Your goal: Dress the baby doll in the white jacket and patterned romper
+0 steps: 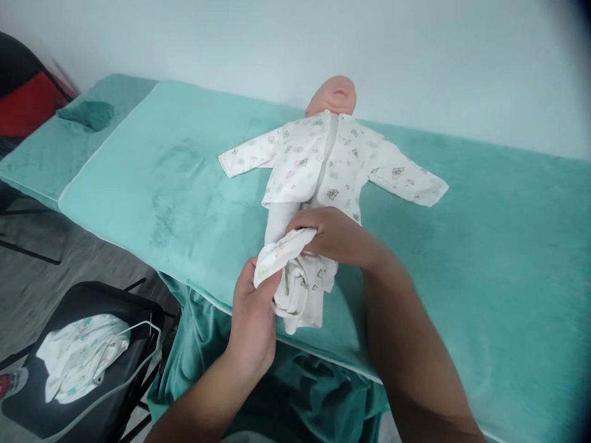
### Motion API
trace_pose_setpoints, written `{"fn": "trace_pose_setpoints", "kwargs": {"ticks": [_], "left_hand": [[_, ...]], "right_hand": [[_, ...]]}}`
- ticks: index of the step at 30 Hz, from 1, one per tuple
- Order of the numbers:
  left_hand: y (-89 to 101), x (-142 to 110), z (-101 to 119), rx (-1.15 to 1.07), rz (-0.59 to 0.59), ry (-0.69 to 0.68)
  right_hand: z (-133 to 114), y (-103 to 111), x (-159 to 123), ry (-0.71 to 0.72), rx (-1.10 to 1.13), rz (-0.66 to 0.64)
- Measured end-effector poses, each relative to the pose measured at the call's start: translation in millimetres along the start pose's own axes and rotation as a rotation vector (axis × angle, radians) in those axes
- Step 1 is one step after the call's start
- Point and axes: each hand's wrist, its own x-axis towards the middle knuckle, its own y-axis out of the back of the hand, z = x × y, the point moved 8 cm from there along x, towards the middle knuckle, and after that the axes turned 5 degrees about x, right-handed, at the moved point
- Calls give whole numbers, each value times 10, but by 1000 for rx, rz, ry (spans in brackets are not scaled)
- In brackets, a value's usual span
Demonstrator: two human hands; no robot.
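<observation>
"Where is the doll [333, 97]?"

"On its back on the green bed [462, 258], head toward the wall [415, 55], in a patterned white jacket [295, 157]. The sleeves spread out to either side, and the front edges stand a little apart."

"And the left hand [255, 307]?"

"Clamped on the patterned white cloth [298, 298] bunched over the doll's lower body, thumb on top, near the bed's front edge."

"The right hand [325, 231]?"

"Closed on the other end of the same fold, just below the jacket's hem. Some of its fingertips are hidden, so I can't tell how they sit."

"Is any of the doll's leg showing?"

"One white leg [280, 221], between the hem and the held fold."

"What's beside the bed?"

"A black chair [87, 295] with a crumpled print cloth [85, 354] on its seat. A white cord [115, 391] runs across the seat, and a clear bottle [13, 381] shows at the left edge of the view."
</observation>
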Motion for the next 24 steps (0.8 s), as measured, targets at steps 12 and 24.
{"fn": "trace_pose_setpoints", "kwargs": {"ticks": [12, 24], "left_hand": [[420, -70, -345, 5, 109, 14], [726, 132, -205, 520, 110, -182]], "right_hand": [[6, -197, -12, 98, -282, -58], [-33, -281, -46, 72, -417, -36]]}}
